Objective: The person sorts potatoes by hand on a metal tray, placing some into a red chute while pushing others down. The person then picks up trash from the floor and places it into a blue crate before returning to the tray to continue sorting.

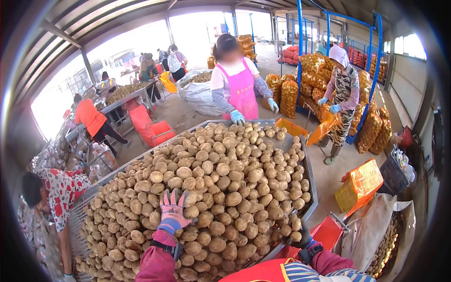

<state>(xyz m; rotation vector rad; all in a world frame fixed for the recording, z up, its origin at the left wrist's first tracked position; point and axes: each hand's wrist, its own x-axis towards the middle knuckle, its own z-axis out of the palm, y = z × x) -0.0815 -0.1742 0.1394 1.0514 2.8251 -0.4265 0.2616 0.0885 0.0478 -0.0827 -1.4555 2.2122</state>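
A large heap of potatoes [221, 188] covers the metal sorting table [307, 176] in front of me. My left hand [174, 211], in a pink glove with grey fingertips, lies on the heap with its fingers spread. My right hand [303, 236], in a dark glove, is at the table's lower right edge, right beside a few potatoes [296, 230]. Its fingers are mostly hidden, and I cannot tell whether it grips them. Just below that hand, a red bag or sheet [326, 233] hangs by the table's edge.
Across the table, a person in a pink apron [242, 89] touches the heap's far edge. Another person [342, 94] handles an orange mesh bag [326, 123]. Filled potato sacks [289, 98], a yellow crate [352, 192] and a white sack [366, 230] stand right. At left, someone bends down [63, 192].
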